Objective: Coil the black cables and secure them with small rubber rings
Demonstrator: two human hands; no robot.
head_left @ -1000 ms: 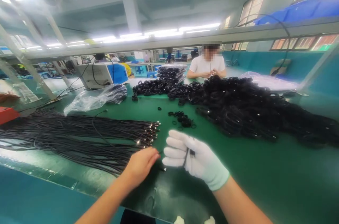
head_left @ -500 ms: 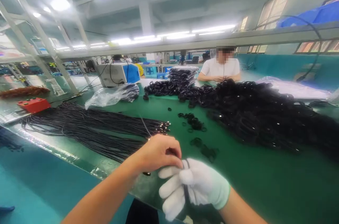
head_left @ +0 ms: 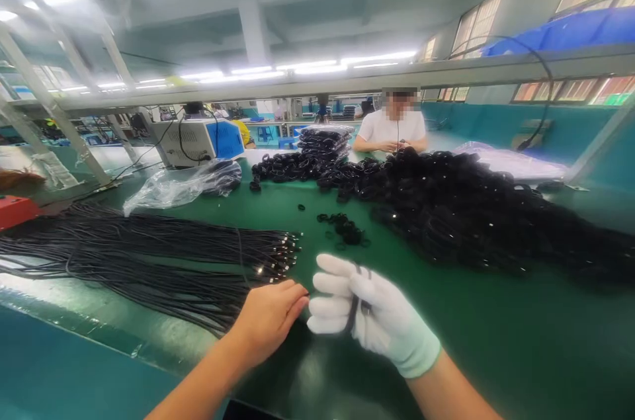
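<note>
My left hand [head_left: 272, 317] is bare, its fingers closed together beside the ends of a row of long black cables [head_left: 163, 264] with shiny metal tips. Anything between those fingertips is hidden. A white glove covers my right hand [head_left: 370, 307], just to the right of my left hand with a small gap between. Its thumb presses a thin black band [head_left: 354, 314] that runs across the fingers and palm, while the fingertips point left. Beyond the glove, a small heap of black rings [head_left: 347, 229] lies on the green tabletop [head_left: 476, 340].
A large mound of black coils [head_left: 446, 208] covers the right side. At the back are a clear plastic bag [head_left: 169, 185], a white and blue machine [head_left: 198, 141] and stacked black bundles [head_left: 322, 142]. A red box [head_left: 17, 210] sits far left. A person [head_left: 391, 126] sits across the table.
My left hand has come away from the gloved right hand and moved left toward the cable ends. The gloved hand has risen slightly, still holding the band. The view has turned right.
</note>
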